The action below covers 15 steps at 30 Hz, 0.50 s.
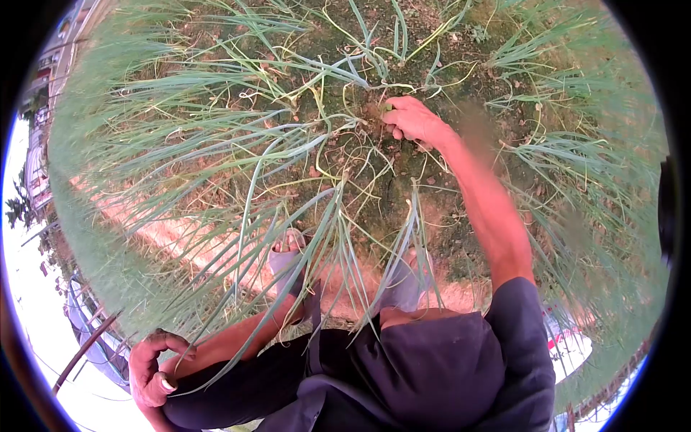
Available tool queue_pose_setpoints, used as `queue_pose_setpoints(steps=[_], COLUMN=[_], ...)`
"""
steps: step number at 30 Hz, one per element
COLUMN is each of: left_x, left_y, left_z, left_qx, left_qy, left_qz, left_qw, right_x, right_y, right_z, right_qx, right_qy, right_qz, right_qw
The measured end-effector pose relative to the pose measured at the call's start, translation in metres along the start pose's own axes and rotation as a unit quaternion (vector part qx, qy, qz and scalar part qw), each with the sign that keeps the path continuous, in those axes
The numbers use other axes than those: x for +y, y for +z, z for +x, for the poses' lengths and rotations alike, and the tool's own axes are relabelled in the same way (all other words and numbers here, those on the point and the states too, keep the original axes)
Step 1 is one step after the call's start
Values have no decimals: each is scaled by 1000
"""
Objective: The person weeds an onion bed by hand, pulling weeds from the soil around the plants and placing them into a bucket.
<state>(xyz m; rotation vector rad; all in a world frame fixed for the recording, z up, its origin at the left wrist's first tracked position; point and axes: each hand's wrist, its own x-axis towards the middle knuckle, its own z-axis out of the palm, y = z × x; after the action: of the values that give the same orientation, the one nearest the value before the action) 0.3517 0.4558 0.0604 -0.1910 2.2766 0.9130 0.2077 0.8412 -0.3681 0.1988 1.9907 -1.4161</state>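
Fingers of the left hand curl loosely, thumb apart, at lower left; at upper centre, those of the right hand seem to pinch a small green sprig near spring onions, which a hard sideways tug could loosen

Setting: outdoor vegetable plot | Crop: clumps of onion-like plants | Ground: bare soil between clumps | Margin: bright open sky, left
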Motion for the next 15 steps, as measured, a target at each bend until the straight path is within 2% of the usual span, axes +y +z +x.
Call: queue_pose_setpoints(steps=[2, 3, 4, 6, 7, 10, 11, 12, 15], left_x=[17, 24, 30, 47, 61, 114, 132, 146, 174], left_y=[9, 8, 7, -10, -21, -2, 14, 34, 84], left_z=[3, 4, 12, 18, 22, 72, 93, 113, 158], left_qx=[25, 17, 8, -104, -159, -131, -121, -134, -241], left_qy=[34, 77, 182, 274, 316, 433, 453, 458, 396], left_qz=[27, 7, 15, -19, -33, 45, 78, 105, 196], left_qw=[999, 997, 983, 956, 935, 891, 880, 873, 864], right_x=[15, 22, 27, 35, 37, 32, 23, 16, 16], right_y=[-14, -14, -18, -26, -30, -32, -32, -25, -19], right_z=[-16, -26, -36, -52, -56, -58, -63, -64, -48], right_qx=[-46, -23, 0, 41, 58, 58, 55, 69, 101], right_qy=[31, 58, 59, 61, 56, 38, 25, -6, 13], right_qz=[90, 180, 213, 280, 235, 227, 224, 288, 315], right_qw=[994, 982, 975, 957, 969, 972, 973, 955, 944])
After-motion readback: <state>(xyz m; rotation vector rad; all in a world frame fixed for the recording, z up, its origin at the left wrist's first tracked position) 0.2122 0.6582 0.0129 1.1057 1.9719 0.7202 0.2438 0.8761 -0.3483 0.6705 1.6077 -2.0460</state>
